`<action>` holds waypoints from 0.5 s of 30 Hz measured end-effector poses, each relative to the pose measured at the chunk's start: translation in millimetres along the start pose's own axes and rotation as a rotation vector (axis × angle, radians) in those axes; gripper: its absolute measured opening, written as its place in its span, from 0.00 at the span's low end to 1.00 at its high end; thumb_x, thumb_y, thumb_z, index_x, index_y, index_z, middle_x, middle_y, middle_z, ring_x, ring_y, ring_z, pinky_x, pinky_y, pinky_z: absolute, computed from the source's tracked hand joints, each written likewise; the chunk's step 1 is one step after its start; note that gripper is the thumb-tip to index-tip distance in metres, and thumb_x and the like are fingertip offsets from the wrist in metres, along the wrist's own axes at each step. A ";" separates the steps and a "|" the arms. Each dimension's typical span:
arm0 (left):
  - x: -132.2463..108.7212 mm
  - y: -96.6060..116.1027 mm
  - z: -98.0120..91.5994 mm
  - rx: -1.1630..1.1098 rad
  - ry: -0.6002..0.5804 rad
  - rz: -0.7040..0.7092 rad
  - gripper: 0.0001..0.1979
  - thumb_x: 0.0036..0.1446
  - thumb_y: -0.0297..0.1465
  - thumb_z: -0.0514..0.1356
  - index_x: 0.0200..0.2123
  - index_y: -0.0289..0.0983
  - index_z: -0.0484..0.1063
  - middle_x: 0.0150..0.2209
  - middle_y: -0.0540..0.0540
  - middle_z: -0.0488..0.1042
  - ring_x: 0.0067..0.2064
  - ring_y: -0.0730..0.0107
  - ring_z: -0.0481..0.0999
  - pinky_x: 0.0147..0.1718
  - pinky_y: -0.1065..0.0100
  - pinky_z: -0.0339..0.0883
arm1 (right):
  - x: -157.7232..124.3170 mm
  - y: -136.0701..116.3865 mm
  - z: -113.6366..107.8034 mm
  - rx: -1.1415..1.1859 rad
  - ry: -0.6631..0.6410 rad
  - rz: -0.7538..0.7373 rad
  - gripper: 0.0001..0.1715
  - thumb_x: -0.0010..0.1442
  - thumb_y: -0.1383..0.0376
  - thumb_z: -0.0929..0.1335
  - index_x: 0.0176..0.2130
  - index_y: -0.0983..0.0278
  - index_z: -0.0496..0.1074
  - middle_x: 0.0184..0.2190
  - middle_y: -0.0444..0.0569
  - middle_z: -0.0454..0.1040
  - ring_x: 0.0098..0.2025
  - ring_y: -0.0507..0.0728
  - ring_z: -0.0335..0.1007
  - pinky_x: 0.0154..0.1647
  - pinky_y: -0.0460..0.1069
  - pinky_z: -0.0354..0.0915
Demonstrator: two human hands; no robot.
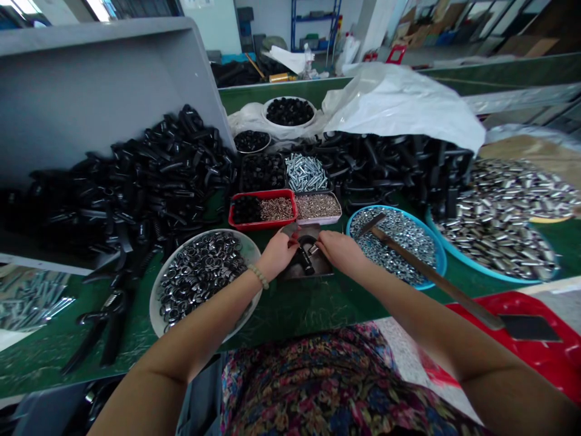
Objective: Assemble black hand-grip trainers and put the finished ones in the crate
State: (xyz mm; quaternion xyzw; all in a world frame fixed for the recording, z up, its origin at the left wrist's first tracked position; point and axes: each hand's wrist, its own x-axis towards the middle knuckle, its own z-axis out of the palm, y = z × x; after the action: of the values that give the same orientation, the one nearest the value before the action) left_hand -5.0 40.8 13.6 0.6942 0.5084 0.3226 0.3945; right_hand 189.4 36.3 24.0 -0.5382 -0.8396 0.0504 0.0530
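Observation:
My left hand (278, 251), with a beaded bracelet at the wrist, is closed on a black curved part (307, 261) that lies over a small dark metal plate (323, 266). Just right of it, my right hand (341, 249) pinches a small silvery metal piece (314, 249) against the black part. Both hands meet above the plate, and the fingers hide some of the contact. Close behind them stand a red tray (263, 227) of black caps and copper-coloured rivets, and a white tray (333, 220) of small rivets.
A bowl of metal rings (158, 303) is at left, below a grey crate (113, 91) spilling black handles. To the right, a hammer (422, 266) rests across a blue basin (442, 266) of small metal parts. Another basin holds metal cylinders (503, 224).

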 end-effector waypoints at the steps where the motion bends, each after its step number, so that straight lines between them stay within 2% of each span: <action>1: 0.0 0.2 0.4 0.028 0.002 0.004 0.20 0.52 0.18 0.57 0.49 0.35 0.67 0.43 0.43 0.72 0.38 0.70 0.75 0.44 0.65 0.71 | -1.0 -1.7 -0.5 -0.059 0.002 -0.049 0.10 0.65 0.65 0.61 0.37 0.67 0.69 0.34 0.55 0.74 0.38 0.59 0.71 0.36 0.49 0.60; 5: -0.8 3.4 1.5 0.156 0.009 0.034 0.18 0.54 0.20 0.57 0.49 0.34 0.67 0.45 0.41 0.70 0.39 0.68 0.75 0.47 0.63 0.70 | -5.4 -1.2 -1.2 -0.099 -0.018 -0.126 0.12 0.66 0.65 0.60 0.38 0.67 0.70 0.33 0.54 0.73 0.36 0.60 0.71 0.36 0.51 0.62; 7: -1.5 7.2 1.1 0.254 -0.007 0.077 0.16 0.55 0.21 0.56 0.47 0.33 0.69 0.47 0.41 0.69 0.41 0.66 0.74 0.50 0.62 0.68 | -7.2 2.1 1.4 -0.033 0.010 -0.152 0.12 0.65 0.62 0.62 0.42 0.68 0.70 0.37 0.56 0.73 0.41 0.61 0.70 0.41 0.53 0.64; 8: -1.8 9.5 0.6 0.307 -0.022 0.102 0.15 0.56 0.22 0.55 0.47 0.33 0.69 0.47 0.41 0.69 0.42 0.66 0.74 0.51 0.62 0.67 | -7.5 3.6 3.9 0.035 0.035 -0.184 0.17 0.63 0.59 0.65 0.47 0.68 0.68 0.43 0.58 0.72 0.47 0.62 0.69 0.45 0.55 0.64; 10: -2.0 13.8 -0.5 0.395 -0.058 0.145 0.15 0.57 0.23 0.53 0.47 0.34 0.69 0.48 0.41 0.68 0.43 0.64 0.73 0.51 0.62 0.67 | -6.9 5.2 10.8 0.209 0.068 -0.283 0.43 0.52 0.50 0.72 0.58 0.70 0.59 0.55 0.64 0.64 0.58 0.67 0.59 0.54 0.60 0.60; 11: -1.9 15.3 -1.0 0.422 -0.069 0.162 0.16 0.57 0.23 0.53 0.49 0.35 0.68 0.48 0.41 0.67 0.44 0.64 0.73 0.51 0.62 0.66 | -5.8 5.3 14.8 0.292 0.066 -0.332 0.57 0.45 0.48 0.75 0.62 0.70 0.52 0.59 0.66 0.59 0.61 0.69 0.55 0.57 0.62 0.57; 12: -1.8 16.3 -1.5 0.436 -0.075 0.174 0.18 0.57 0.23 0.52 0.52 0.35 0.66 0.49 0.41 0.67 0.45 0.63 0.73 0.51 0.62 0.66 | -4.5 4.9 18.6 0.354 0.052 -0.370 0.66 0.39 0.48 0.77 0.64 0.70 0.47 0.61 0.68 0.56 0.62 0.70 0.52 0.59 0.63 0.55; 13: -1.7 16.7 -1.8 0.442 -0.072 0.181 0.20 0.57 0.22 0.52 0.54 0.35 0.64 0.51 0.40 0.66 0.46 0.63 0.73 0.52 0.62 0.66 | -3.0 4.2 21.9 0.400 0.037 -0.393 0.70 0.36 0.49 0.78 0.65 0.70 0.44 0.61 0.68 0.55 0.63 0.71 0.52 0.59 0.64 0.54; 15: -2.1 16.2 -2.3 0.444 -0.054 0.169 0.24 0.56 0.22 0.53 0.57 0.36 0.61 0.53 0.39 0.64 0.47 0.62 0.72 0.52 0.62 0.65 | -0.4 2.7 26.5 0.457 0.034 -0.409 0.71 0.36 0.52 0.78 0.66 0.69 0.42 0.60 0.68 0.56 0.62 0.72 0.52 0.59 0.65 0.53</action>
State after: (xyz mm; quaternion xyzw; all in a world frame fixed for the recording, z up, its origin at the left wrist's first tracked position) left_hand -0.2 36.5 28.8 0.8124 0.4961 0.2163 0.2173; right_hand 188.3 36.3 -2.6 -0.3327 -0.8966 0.2171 0.1957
